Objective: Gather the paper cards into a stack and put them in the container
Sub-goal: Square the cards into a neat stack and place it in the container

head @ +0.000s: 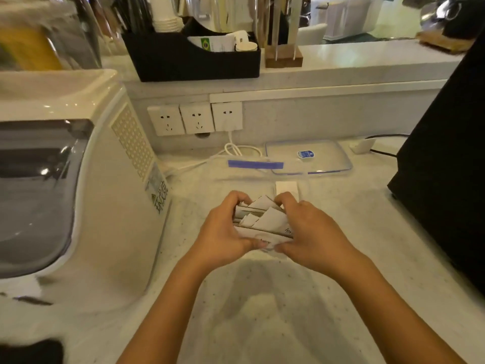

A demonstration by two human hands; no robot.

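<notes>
Cards (265, 222) sit bunched between both hands just above the counter (262, 311), a loose, uneven pile of white paper pieces with corners sticking up at different angles and some dark print showing on the lower right one. The left hand (223, 232) curls round the pile's left side, fingers over the far edge and thumb pressing at the near edge. The right hand (309, 232) mirrors it on the right side, fingers hooked over the top and thumb meeting the left thumb at the front. Both hands are closed on the cards.

One more white card (286, 187) lies flat on the counter just beyond the right fingers. Past it rests a clear lid (315, 156) with blue trim and a small blue label. A clear container (252, 169) with a blue clip stands beside the lid, between the pile and the wall; its outline is faint.

Sockets (195, 119) line the wall behind, with a white cable (236, 149) coiled below. A white machine (78, 179) fills the left side, and a black unit (446, 166) stands at the right. A black organiser (183, 61) with cups sits on the upper ledge.
</notes>
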